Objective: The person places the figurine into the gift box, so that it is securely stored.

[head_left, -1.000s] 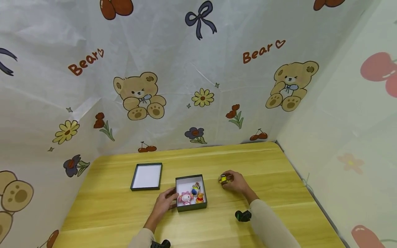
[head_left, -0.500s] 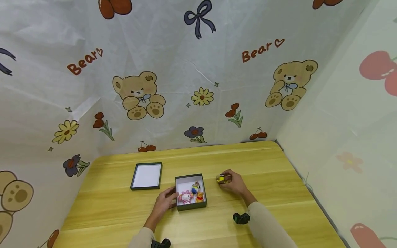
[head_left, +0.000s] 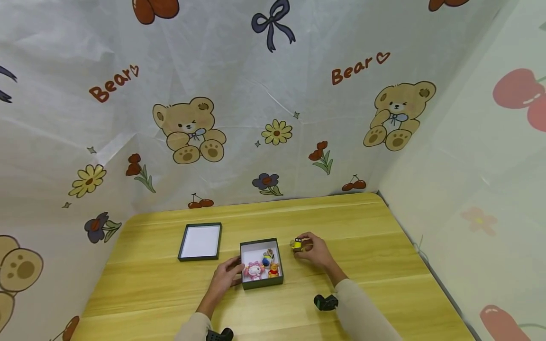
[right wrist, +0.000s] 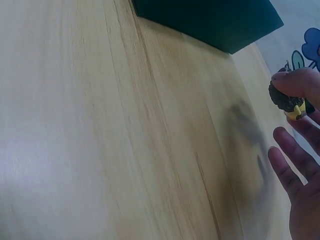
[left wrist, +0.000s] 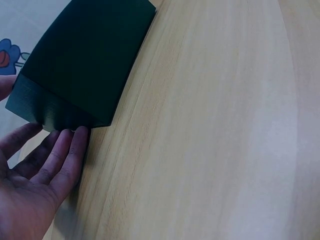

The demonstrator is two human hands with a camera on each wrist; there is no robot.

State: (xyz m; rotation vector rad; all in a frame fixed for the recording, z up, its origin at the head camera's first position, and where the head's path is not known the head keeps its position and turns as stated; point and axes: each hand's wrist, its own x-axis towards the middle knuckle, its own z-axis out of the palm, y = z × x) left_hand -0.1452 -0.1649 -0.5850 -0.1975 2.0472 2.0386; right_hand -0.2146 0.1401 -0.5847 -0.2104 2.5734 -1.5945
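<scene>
A small yellow toy (head_left: 296, 244) sits pinched in the fingertips of the right hand (head_left: 313, 251), held just above the surface (head_left: 367, 246) and just beside the right wall of an open dark green box (head_left: 261, 282). In the wrist view the same yellow toy (right wrist: 292, 104) shows between the thumb and a finger, with a dark rounded top and a yellow body, while the other fingers (right wrist: 285, 165) spread loosely below it.

Over the last second the right hand has carried the toy leftward, from a spot well apart from the box to one close by its rim. The toy is not yet over the box or inside it.

The left hand (head_left: 226, 279) rests against the box's near left corner, fingers straight and relaxed, touching the wall without wrapping round it. The left wrist view shows those fingers (left wrist: 70, 150) lying flat against the dark wall of the box (left wrist: 85, 65). It has stayed there, and the box has not shifted.

Inside the box, on its white floor, lie three small figures: a pink and white one (head_left: 254, 270), an orange one (head_left: 274, 270) and a blue one (head_left: 267, 259).

To the left, apart from the box, lies its lid (head_left: 200, 241), turned white side up. The yellow wood surface is walled round with white cloth printed with bears, flowers and cherries (head_left: 187, 132).
</scene>
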